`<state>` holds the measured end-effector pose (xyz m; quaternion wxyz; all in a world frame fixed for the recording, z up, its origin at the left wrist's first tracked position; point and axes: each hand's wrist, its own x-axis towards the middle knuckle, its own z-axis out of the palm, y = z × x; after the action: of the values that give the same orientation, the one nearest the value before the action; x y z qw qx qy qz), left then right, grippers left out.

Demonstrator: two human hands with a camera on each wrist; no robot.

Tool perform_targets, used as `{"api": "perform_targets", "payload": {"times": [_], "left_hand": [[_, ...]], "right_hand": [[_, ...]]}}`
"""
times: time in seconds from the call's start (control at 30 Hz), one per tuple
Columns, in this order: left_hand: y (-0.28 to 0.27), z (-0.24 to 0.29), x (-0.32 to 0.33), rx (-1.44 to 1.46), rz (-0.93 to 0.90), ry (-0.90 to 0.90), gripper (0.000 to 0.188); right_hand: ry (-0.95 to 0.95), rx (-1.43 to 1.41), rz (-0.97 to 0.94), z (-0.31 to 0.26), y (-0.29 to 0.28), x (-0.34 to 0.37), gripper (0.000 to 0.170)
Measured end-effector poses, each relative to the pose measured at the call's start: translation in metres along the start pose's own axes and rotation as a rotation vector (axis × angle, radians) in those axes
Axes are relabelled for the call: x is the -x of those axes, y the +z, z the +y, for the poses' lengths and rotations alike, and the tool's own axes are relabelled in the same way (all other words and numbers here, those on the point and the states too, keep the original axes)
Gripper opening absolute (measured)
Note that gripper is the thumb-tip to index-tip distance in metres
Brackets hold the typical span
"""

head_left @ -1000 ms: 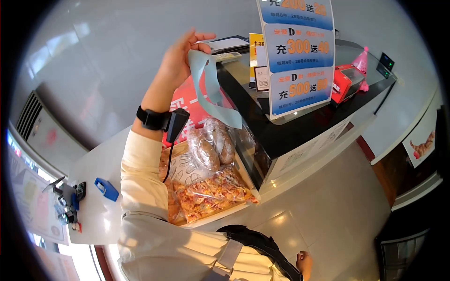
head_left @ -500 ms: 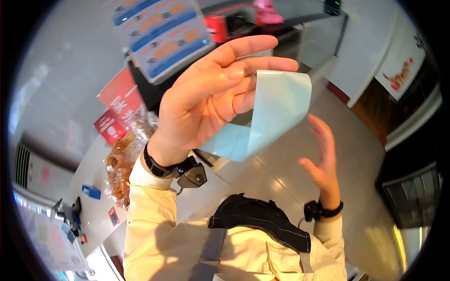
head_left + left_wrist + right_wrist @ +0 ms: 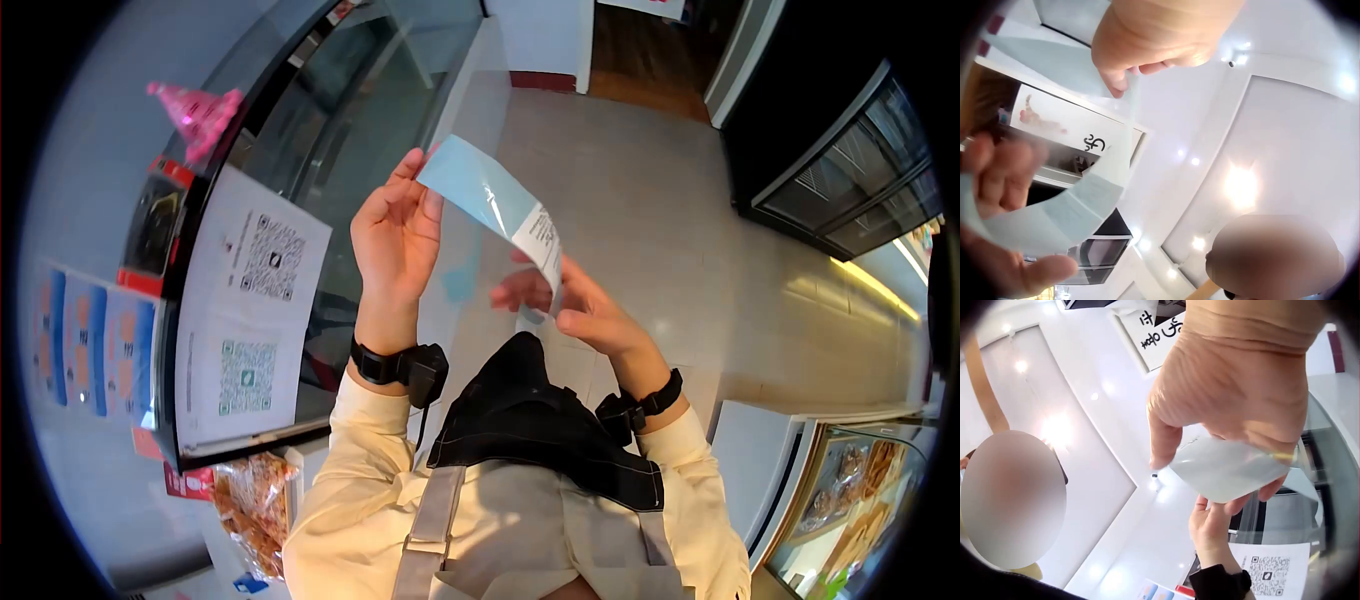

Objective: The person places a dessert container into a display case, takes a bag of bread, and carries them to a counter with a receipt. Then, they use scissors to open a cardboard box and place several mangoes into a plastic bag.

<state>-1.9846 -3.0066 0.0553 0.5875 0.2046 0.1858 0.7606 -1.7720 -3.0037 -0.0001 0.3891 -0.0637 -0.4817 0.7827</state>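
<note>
The right hand [image 3: 612, 328] has reached the blue strip [image 3: 490, 195], which now bridges both hands for two-handed handling, its far end pinched by the left hand [image 3: 393, 235]; whether the right clamps, I cannot tell.

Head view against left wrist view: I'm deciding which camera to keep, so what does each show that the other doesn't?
Only the head view shows the pink party hat, the QR-code sheet and the bagged bread.

Only the left wrist view shows the ceiling lights and the black lettering.

Both show the left hand, the right hand and the light-blue strip running between them.
</note>
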Motion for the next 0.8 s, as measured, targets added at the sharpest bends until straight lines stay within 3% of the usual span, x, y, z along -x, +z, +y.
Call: {"api": "perform_targets", "payload": {"times": [0.07, 0.1, 0.2, 0.23, 0.27, 0.3, 0.33, 0.4, 0.47, 0.57, 0.6, 0.67, 0.7, 0.77, 0.8], "left_hand": [[-0.007, -0.023, -0.037, -0.075, 0.057, 0.038, 0.032], [-0.02, -0.029, -0.057, -0.11, 0.032, 0.013, 0.031], [-0.032, -0.048, -0.12, -0.158, 0.018, -0.023, 0.03], [-0.037, -0.052, -0.141, -0.179, 0.001, -0.073, 0.029], [-0.03, -0.065, -0.183, -0.165, -0.043, -0.154, 0.029], [-0.027, -0.071, -0.202, -0.399, -0.087, -0.157, 0.028], [-0.021, -0.08, -0.222, -0.631, -0.135, -0.145, 0.027], [-0.006, -0.098, -0.255, -0.777, -0.209, -0.214, 0.026], [0.003, -0.118, -0.297, -1.223, -0.354, -0.093, 0.029], [0.053, -0.157, -0.345, -1.411, -0.924, 0.242, 0.028], [0.064, -0.172, -0.337, -1.403, -0.938, 0.246, 0.028], [0.088, -0.218, -0.368, -1.308, -1.27, 0.375, 0.02], [0.089, -0.236, -0.387, -1.3, -1.281, 0.368, 0.02], [0.089, -0.273, -0.428, -1.378, -1.52, -0.142, 0.012], [0.094, -0.288, -0.445, -1.377, -1.522, -0.137, 0.012]], "right_hand": [[0.156, -0.208, -0.108, -0.001, -0.04, -0.009, 0.047], [0.141, -0.197, -0.081, -0.008, -0.058, -0.017, 0.047], [0.123, 0.324, 0.296, -0.027, -0.104, -0.04, 0.024], [0.105, 0.331, 0.343, -0.04, -0.115, -0.051, 0.024], [0.076, 0.539, 0.383, -0.068, -0.134, -0.071, 0.021], [0.063, 0.751, 0.368, -0.088, -0.145, -0.084, 0.017], [0.053, 0.771, 0.402, -0.106, -0.156, -0.095, 0.017], [0.046, 0.928, 0.428, -0.128, -0.172, -0.109, 0.015], [0.067, 0.972, 0.477, -0.145, -0.197, -0.122, 0.016], [0.089, 1.043, 0.485, -0.16, -0.244, -0.143, 0.015], [0.096, 1.069, 0.443, -0.156, -0.247, -0.136, 0.014], [0.149, 1.077, 0.455, -0.167, -0.283, -0.149, 0.013], [0.197, 1.089, 0.445, -0.175, -0.301, -0.154, 0.011], [0.189, 1.094, 0.45, -0.189, -0.343, -0.164, 0.01], [0.178, 1.096, 0.441, -0.197, -0.366, -0.171, 0.009]]}}
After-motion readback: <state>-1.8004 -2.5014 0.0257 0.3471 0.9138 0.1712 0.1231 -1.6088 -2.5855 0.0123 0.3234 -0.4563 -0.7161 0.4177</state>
